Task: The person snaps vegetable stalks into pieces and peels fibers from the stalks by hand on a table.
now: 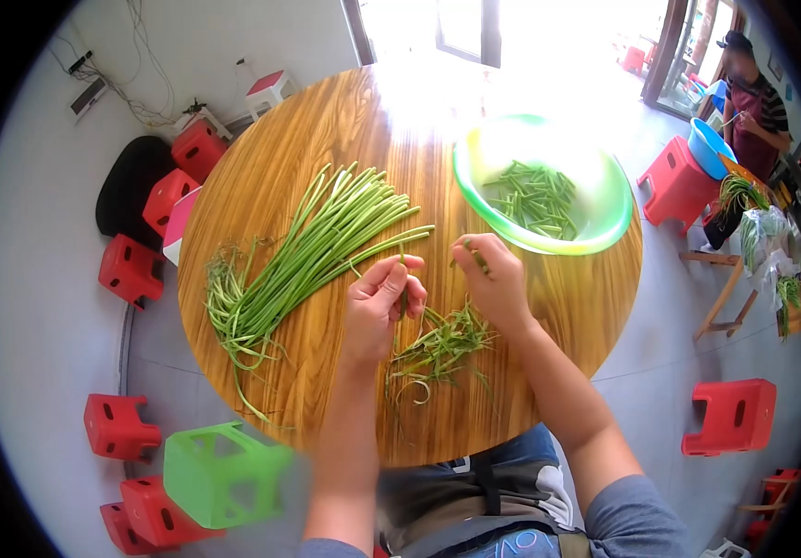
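Note:
My left hand [385,299] pinches a green garlic scape [404,302] upright between thumb and fingers, over the table's middle. Just to the right, my right hand [491,279] is closed around short green scape pieces [476,258], only partly showing. A large bundle of long garlic scapes [312,256] lies fanned out left of my hands, its thin tips toward the lower left. Below and between my hands sits a loose pile of scape trimmings [447,344]. Beyond my right hand stands a green-rimmed basin [595,244] with cut scape pieces [535,200] inside.
The round wooden table [261,167] carries all this. Red stools [131,270] and a green stool [219,474] stand at left, another red stool [730,418] at right. At the far right, a person [755,112] stands near a blue basin [709,149] and a side table with greens.

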### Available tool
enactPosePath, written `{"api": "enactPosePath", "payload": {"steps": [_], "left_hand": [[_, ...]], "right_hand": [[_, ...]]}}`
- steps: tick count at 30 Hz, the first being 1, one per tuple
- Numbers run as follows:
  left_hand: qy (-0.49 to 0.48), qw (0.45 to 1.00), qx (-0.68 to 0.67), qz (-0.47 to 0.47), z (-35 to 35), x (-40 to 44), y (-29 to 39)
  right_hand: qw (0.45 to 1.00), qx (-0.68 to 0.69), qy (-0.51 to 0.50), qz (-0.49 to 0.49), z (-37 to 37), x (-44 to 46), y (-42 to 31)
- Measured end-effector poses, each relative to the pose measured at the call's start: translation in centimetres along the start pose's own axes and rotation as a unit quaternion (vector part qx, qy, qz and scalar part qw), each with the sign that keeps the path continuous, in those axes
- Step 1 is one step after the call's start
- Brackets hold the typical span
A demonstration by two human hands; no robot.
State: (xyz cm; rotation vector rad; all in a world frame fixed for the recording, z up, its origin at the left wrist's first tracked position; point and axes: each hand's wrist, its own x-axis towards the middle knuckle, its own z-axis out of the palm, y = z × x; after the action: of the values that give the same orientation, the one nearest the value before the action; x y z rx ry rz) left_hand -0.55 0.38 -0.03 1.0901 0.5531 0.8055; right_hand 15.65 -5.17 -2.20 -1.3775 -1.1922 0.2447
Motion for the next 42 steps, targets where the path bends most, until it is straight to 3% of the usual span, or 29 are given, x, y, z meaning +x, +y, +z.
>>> {"api": "enactPosePath", "payload": {"steps": [1,3,5,9,15,18,21,27,30,33,36,39,42], "left_hand": [[0.010,1.000,-0.022,0.000,-0.3,0.0,-0.2],[0.029,0.997,-0.068,0.000,-0.5,0.0,-0.2],[0.018,1.000,0.005,0.001,-0.2,-0.1,0.1],[0.005,0.995,0.103,0.013,0.9,-0.1,0.0],[-0.030,0.987,0.154,-0.018,0.5,0.2,-0.9],[-0.030,0.985,0.159,-0.051,0.4,0.1,-1.3],[-0.043,0.983,0.166,-0.061,0.7,-0.1,-0.9],[-0.030,0.982,0.166,-0.082,0.6,0.0,-0.8],[-0.028,0.980,0.176,-0.084,0.7,0.0,-0.6],[-0.048,0.981,0.168,-0.086,0.6,0.0,-0.4],[-0.036,0.992,0.035,-0.115,0.5,0.0,-0.6],[-0.001,0.992,0.003,-0.128,0.1,0.3,-0.9],[0.021,0.996,-0.031,-0.078,-0.9,0.8,-1.8]], "right_hand": [[0.996,0.036,-0.002,0.080,-0.2,0.1,-0.1],[0.945,0.234,-0.042,0.225,-1.1,0.5,-0.4],[0.840,0.446,-0.050,0.306,-1.3,0.9,-0.1],[0.767,0.541,-0.076,0.337,-0.8,0.4,0.3],[0.860,0.402,-0.106,0.297,-0.4,0.0,-1.5],[0.911,0.337,-0.110,0.210,-0.4,-0.1,-1.3],[0.932,0.294,-0.110,0.183,-0.3,-0.1,-1.1],[0.956,0.230,-0.088,0.161,-0.5,0.0,-1.4],[0.937,0.248,-0.139,0.204,-1.1,0.3,-2.2],[0.983,0.140,-0.111,0.032,-0.6,0.1,-0.4],[0.987,0.096,-0.126,0.005,-0.5,-0.1,-0.5],[0.975,0.148,-0.156,0.058,-0.4,-0.3,-0.9],[0.971,0.134,-0.190,0.062,-0.3,-0.4,-1.6]]}}
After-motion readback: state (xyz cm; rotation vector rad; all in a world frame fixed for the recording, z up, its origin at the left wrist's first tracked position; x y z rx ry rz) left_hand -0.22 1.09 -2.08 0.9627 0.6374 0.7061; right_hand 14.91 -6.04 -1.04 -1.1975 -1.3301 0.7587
